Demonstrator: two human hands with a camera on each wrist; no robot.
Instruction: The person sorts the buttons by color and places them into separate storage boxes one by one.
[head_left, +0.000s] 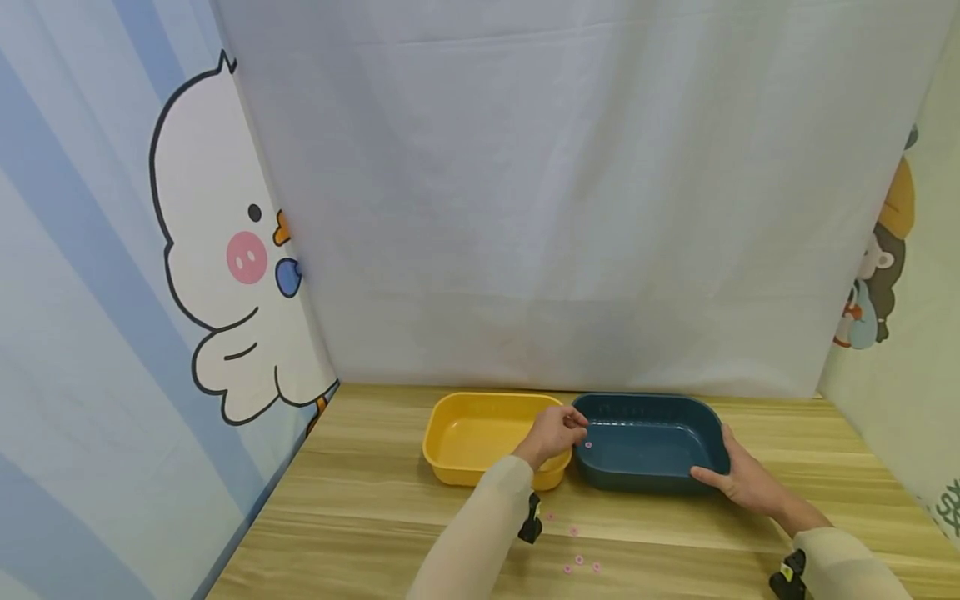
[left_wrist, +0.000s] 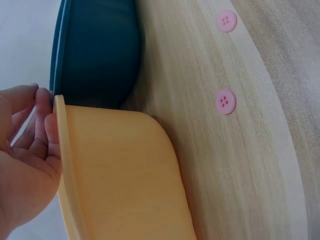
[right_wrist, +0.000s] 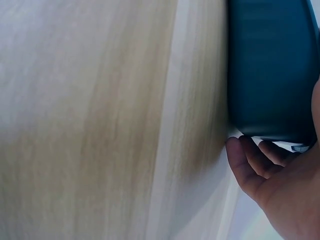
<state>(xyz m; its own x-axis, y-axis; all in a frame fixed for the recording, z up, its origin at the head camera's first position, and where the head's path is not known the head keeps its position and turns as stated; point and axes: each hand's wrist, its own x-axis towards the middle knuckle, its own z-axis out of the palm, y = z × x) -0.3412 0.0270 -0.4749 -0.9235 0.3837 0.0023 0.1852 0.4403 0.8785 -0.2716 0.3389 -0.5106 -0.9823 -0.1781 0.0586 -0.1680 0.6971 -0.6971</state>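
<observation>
A dark teal plastic basin [head_left: 637, 479] stands on the table with a yellow basin [head_left: 468, 479] close against its left side. My left hand [head_left: 553, 433] hovers above the meeting rims, fingertips over the teal basin's left end and loosely bent, with nothing visible between them. Just below those fingertips, a pink button [head_left: 588, 445] shows against the inside of the teal basin. At the teal basin's right end my right hand [head_left: 753, 483] grips the wall, thumb at the front rim and fingers around the outer end. In the right wrist view those fingers [right_wrist: 242, 167] curl beside the basin's lower corner.
Several pink four-hole buttons [left_wrist: 226, 102] lie scattered on the wooden table [head_left: 360, 517] in front of the basins. A pale curtain [head_left: 570, 208] hangs behind the table's back edge, and printed cloth walls [head_left: 97, 333] flank it.
</observation>
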